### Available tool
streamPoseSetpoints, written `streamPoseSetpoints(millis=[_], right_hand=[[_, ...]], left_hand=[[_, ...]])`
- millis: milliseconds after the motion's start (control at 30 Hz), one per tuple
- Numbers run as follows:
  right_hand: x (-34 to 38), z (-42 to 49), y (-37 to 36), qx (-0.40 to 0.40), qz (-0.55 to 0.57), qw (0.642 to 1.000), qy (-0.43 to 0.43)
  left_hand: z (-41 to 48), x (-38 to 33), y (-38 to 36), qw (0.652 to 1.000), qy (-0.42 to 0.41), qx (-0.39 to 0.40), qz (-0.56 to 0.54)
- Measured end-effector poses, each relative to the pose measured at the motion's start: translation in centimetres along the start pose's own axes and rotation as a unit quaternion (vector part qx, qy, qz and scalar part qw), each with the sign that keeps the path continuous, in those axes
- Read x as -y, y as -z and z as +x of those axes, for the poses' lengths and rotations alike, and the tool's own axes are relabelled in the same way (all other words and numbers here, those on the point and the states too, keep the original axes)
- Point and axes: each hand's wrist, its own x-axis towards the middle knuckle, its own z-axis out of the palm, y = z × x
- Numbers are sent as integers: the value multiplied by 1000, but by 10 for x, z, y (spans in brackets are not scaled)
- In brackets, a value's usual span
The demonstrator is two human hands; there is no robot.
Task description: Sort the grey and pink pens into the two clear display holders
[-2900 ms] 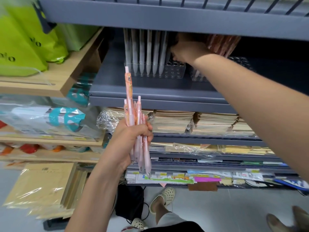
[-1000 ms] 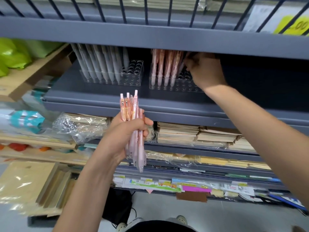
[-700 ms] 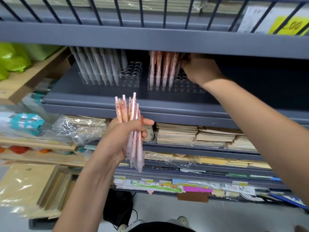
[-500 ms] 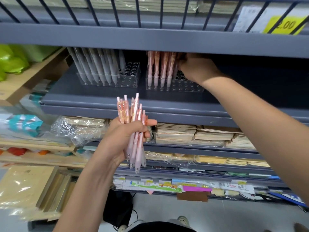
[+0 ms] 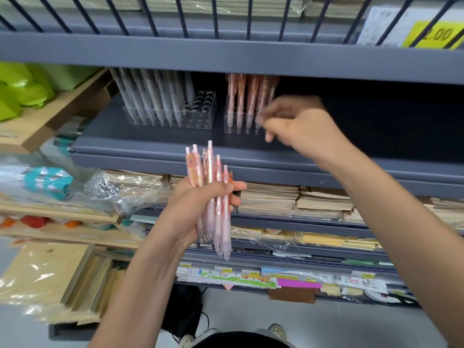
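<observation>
My left hand (image 5: 198,209) grips a bundle of several pink pens (image 5: 213,197), held upright in front of the grey shelf (image 5: 150,146). Two clear display holders stand on that shelf. The left holder (image 5: 198,114) carries a row of grey pens (image 5: 155,96) and has bare holes at its right end. The right holder (image 5: 233,124) carries several pink pens (image 5: 248,96). My right hand (image 5: 298,121) hovers blurred just in front of the right holder, fingers loosely curled, with nothing seen in them. It hides the holder's right part.
The grey shelf above (image 5: 226,54) hangs low over the holders. Stacks of wrapped notebooks (image 5: 276,197) fill the shelf below. Green bags (image 5: 22,89) sit on a wooden rack at the left. Feet in pale shoes (image 5: 276,331) show on the floor.
My right hand has come out from deep in the right holder, forward and down to its front. My left hand keeps its bundle nearly still.
</observation>
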Motion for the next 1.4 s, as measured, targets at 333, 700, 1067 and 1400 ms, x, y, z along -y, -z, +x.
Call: streamPoseSetpoints(millis=[333,700,1067,1400], right_hand=[[-6,-22,-7,283,5,958,-46],[-23,-11,11,69,238,963,-109],[-28,-34,5,143,289,943,-80],[-22,15,31,-282,273,920,-2]], left_hand=[[-4,6,-16,997,-23,53,54],[-4,14,-19,996,-44,77,30],[5,22,-27,998,-45,39,-12],[8,20,-14,999,-41,16,-20]])
